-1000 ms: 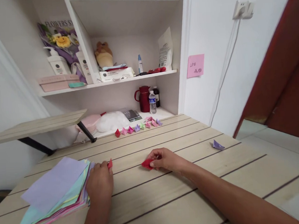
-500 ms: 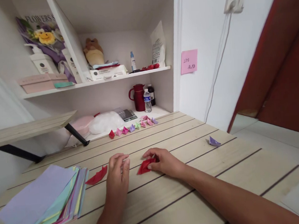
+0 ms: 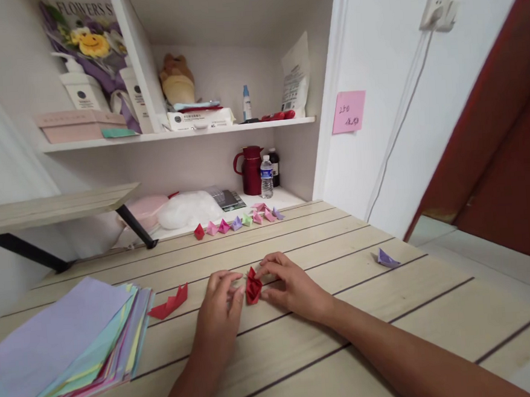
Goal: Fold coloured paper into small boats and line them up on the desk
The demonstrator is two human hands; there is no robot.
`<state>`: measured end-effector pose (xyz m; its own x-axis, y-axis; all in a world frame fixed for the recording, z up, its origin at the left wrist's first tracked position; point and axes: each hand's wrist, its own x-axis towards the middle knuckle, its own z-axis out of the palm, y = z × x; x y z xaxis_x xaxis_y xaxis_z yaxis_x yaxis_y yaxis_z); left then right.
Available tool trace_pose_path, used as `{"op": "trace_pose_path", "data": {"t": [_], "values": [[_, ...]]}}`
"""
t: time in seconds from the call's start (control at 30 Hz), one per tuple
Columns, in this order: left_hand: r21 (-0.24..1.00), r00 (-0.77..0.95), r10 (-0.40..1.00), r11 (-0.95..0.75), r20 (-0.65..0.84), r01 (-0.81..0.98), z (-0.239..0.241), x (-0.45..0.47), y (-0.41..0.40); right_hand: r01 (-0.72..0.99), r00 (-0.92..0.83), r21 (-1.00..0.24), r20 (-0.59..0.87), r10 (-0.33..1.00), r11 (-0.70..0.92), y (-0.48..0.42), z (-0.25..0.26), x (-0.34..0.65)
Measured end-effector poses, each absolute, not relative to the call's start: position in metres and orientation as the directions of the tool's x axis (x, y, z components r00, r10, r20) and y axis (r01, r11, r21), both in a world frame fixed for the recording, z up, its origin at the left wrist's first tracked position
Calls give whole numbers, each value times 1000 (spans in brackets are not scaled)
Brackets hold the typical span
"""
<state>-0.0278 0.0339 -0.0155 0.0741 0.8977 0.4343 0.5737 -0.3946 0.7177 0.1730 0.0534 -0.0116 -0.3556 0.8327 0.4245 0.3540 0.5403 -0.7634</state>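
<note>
A small folded red paper boat rests on the wooden table between my two hands, its narrow end turned toward me. To its right, my right hand has thumb and fingers apart, with the fingertips at the boat's side; whether they touch it I cannot tell. On the other side, my left hand is loosely curled and open, its fingertips just short of the boat. Left of that hand lies a second red paper boat. Neither hand grips anything.
Coloured paper sheets are stacked at the left. Several small paper boats line the table's back edge. A purple paper boat lies at the right. Behind stand a dark red jug and a water bottle.
The red boat has turned from lying sideways to pointing toward me. My right hand has let go of it, and my left hand has moved right, closer to the boat. The view has shifted slightly.
</note>
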Motion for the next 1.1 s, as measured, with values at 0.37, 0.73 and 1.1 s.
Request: {"op": "trace_pose_path", "data": {"t": [0.37,0.73,1.1], "values": [[729,89,922,-354,376,586,-20,-26,38,376,-212,-807,403,890,455,65,-14,174],[686,214,891,-446,400,575,-20,-20,34,343,-259,-810,406,876,477,64,-15,167],[619,197,881,-447,430,646,-30,-21,41,347,-239,-811,410,880,471,68,-18,170]]}}
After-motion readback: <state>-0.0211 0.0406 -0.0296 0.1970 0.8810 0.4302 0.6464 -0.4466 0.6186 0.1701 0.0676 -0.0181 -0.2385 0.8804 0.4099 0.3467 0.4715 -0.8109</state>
